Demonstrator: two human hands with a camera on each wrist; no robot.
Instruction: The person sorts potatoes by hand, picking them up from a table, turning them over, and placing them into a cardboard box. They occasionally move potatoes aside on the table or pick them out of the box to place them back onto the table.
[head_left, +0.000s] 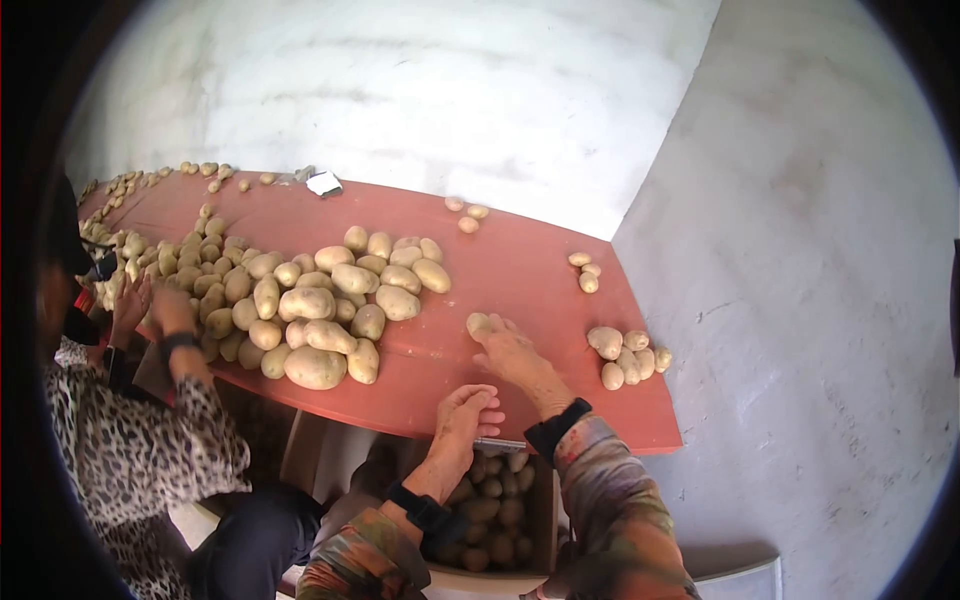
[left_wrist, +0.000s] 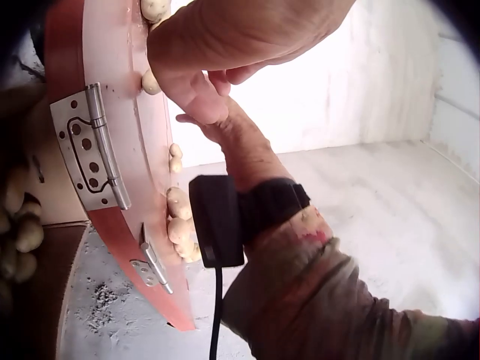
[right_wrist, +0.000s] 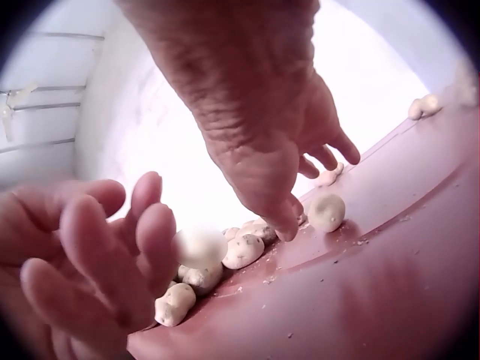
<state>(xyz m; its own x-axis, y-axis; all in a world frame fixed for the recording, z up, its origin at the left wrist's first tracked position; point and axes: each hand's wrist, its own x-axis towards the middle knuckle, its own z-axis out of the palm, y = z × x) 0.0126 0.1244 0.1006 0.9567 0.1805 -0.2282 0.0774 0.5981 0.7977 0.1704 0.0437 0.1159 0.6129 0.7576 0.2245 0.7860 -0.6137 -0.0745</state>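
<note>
My right hand [head_left: 515, 360] reaches over the red table, its fingers spread and loosely bent. One potato [head_left: 480, 325] is right at its fingertips in the head view. In the right wrist view, that potato [right_wrist: 327, 213] shows below the spread fingers, not enclosed by them. My left hand [head_left: 467, 415] hovers at the table's front edge with loosely bent fingers, holding nothing. A large heap of potatoes [head_left: 315, 303] lies to the left of both hands. To the right of my right hand sits a small cluster of potatoes [head_left: 630, 356].
Two smaller potato groups lie farther back, one near the wall [head_left: 468, 224] and one by the right edge [head_left: 590, 283]. Below the table edge stands a box [head_left: 545, 520] of potatoes. At left, another person's hands [head_left: 150, 305] work at the heap. Metal hinges [left_wrist: 94, 150] line the table's front side.
</note>
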